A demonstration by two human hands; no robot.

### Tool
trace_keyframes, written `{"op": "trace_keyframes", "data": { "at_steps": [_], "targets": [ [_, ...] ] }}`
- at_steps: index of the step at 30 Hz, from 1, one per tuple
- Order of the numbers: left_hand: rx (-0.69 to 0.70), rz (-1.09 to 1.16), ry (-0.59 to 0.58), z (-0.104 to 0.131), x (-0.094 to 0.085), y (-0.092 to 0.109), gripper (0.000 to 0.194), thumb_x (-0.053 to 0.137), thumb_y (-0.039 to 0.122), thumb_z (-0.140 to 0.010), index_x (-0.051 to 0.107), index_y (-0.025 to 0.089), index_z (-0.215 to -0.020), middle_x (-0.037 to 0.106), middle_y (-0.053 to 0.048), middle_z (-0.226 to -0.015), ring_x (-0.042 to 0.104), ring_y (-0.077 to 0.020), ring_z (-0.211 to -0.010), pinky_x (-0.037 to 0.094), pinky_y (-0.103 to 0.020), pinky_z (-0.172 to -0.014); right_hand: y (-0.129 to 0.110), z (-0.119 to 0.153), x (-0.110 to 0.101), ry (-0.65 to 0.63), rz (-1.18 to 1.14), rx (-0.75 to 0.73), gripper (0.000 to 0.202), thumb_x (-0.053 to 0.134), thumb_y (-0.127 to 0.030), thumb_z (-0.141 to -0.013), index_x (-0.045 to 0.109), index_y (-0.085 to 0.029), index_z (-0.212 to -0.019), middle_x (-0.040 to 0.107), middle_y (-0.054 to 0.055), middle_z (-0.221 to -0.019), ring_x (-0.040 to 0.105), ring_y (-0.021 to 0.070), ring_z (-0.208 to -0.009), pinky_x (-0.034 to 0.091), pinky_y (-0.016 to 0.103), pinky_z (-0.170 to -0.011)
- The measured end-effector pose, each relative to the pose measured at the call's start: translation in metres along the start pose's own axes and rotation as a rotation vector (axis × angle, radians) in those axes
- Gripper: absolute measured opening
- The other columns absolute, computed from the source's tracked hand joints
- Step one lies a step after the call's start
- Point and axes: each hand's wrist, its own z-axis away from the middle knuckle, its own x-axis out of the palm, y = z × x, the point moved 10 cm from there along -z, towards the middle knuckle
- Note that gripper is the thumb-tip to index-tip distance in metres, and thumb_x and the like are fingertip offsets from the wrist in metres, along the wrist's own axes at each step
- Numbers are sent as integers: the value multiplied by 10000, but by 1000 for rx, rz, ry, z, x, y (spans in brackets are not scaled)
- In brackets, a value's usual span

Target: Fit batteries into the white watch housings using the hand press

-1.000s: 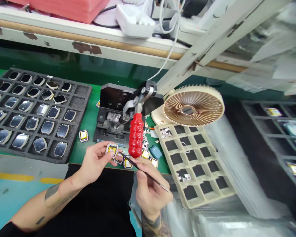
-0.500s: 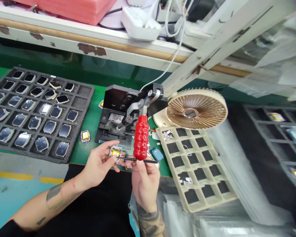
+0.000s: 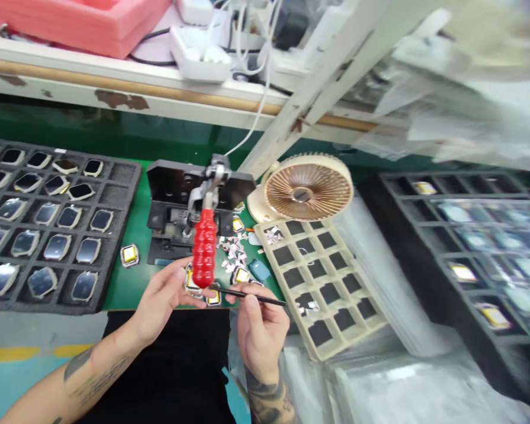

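Left hand [image 3: 161,297] still pinching watch case [image 3: 189,279], right hand [image 3: 258,327] gripping tweezers [image 3: 247,295], now level, view shifted right

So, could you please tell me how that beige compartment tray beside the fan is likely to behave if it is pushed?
The beige tray looks thin-walled and mostly open cells, so probably light and easy to slide. Its near corner seems to overhang crinkled plastic film, so it may tip or skid. Loose scraps in its cells could jump out.

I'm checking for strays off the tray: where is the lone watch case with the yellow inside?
In the head view, the lone watch case lies on the green mat, between the black tray on its left and the black press on its right.
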Motion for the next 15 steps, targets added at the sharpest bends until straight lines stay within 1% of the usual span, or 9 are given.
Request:
{"op": "trace_keyframes", "data": {
  "at_steps": [2,4,6,8,9,10,11,13,15],
  "targets": [
    [-60,48,34,-2,-3,-7,569,879,494,-927,740,147,-1357,841,-187,-1165,853,-310,-936,699,-364,-779,-21,-10,-16,-16,-59,-10,196,660,-417,-1054,677,-241,-970,692,27,-783,673,195,-657,571,345,-580],
    [-87,19,78,-4,-8,-10,573,928,413,-889,740,147,-1360,841,-182,-1164,848,-279,-889,689,-335,-769,-49,-27,-46,22,-96,-45,335,651,-499,-1031,553,-259,-819,501,-35,-592,511,162,-501,465,318,-485],
    [-89,-32,90,-5,-10,-11,602,961,388,-854,739,150,-1360,841,-177,-1149,836,-262,-832,681,-323,-726,-86,-43,-99,266,13,-176,409,656,-529,-1016,482,-268,-753,385,-69,-546,407,142,-445,416,317,-456],
    [-63,-76,90,-6,-12,-9,626,967,409,-845,736,157,-1370,840,-173,-1143,830,-264,-813,675,-326,-692,-125,-39,-153,681,234,-392,323,700,-489,-1014,597,-252,-820,531,-34,-649,531,167,-530,497,352,-540],
    [-46,-97,91,-6,-13,-9,647,967,418,-843,730,163,-1388,840,-171,-1147,832,-273,-826,675,-328,-686,-137,-31,-169,861,339,-476,262,725,-460,-1015,672,-231,-898,626,-4,-743,618,189,-612,541,375,-608],
    [-35,-120,89,-6,-15,-8,672,968,424,-839,722,170,-1410,840,-169,-1153,837,-286,-853,677,-332,-688,-143,-26,-176,978,416,-522,229,746,-431,-1015,728,-205,-982,695,25,-839,684,209,-693,571,391,-673],
    [-34,-144,82,-6,-16,-9,690,970,427,-836,716,174,-1425,840,-169,-1163,842,-301,-892,680,-336,-697,-141,-25,-177,1020,466,-526,235,757,-415,-1018,761,-182,-1051,737,48,-901,725,221,-745,588,397,-717],
    [-44,-187,59,-5,-18,-10,658,970,433,-835,732,171,-1390,838,-173,-1183,844,-328,-969,688,-341,-718,-126,-29,-166,946,551,-467,255,747,-397,-1033,796,-157,-1107,775,75,-955,757,217,-776,610,385,-747],
    [-24,-210,47,-3,-22,-7,543,951,431,-861,760,164,-1293,835,-174,-1204,843,-337,-1011,690,-339,-736,-107,-29,-140,766,627,-452,194,744,-346,-1033,813,-184,-1113,789,84,-1013,773,221,-843,633,385,-775]
  ]
}}
